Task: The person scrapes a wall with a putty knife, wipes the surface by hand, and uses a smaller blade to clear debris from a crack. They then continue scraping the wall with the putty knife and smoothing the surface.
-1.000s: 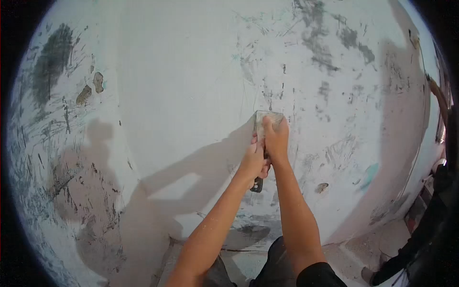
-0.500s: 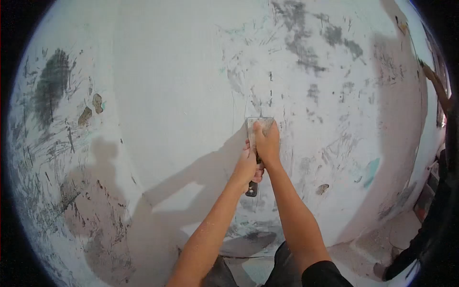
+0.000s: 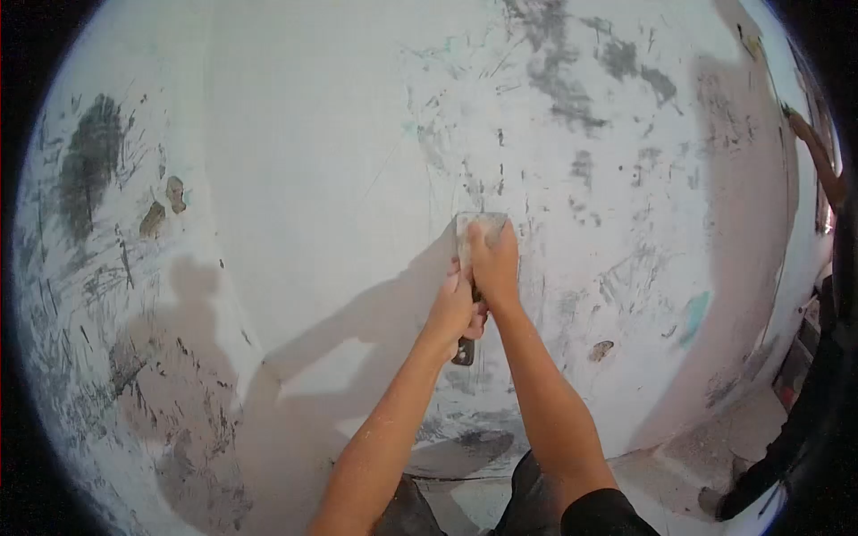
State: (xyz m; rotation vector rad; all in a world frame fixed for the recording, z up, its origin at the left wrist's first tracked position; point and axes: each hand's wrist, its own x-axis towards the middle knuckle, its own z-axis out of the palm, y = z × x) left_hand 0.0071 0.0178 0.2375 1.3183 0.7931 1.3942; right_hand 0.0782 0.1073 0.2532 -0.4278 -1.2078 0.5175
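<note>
Both my hands grip one wide-bladed scraper (image 3: 465, 234), its blade edge up against the whitish wall (image 3: 304, 134). My left hand (image 3: 454, 308) is wrapped round the dark handle (image 3: 464, 351), whose end pokes out below the fingers. Higher up, my right hand (image 3: 494, 266) is closed over the blade's base, with the thumb pressed along the blade face. Fine dark scratches and small dark marks cover the wall just above the blade.
Grey patches (image 3: 559, 80) and chipped holes (image 3: 154, 217) mark the wall. At the right edge stands another person in dark clothes, an arm (image 3: 818, 156) raised to the wall. Dusty floor (image 3: 697, 464) lies at lower right. My shadow falls on the left.
The scraper and both hands have shifted slightly up and left in view, and the wall marks have shifted slightly too. The grip is the same.
</note>
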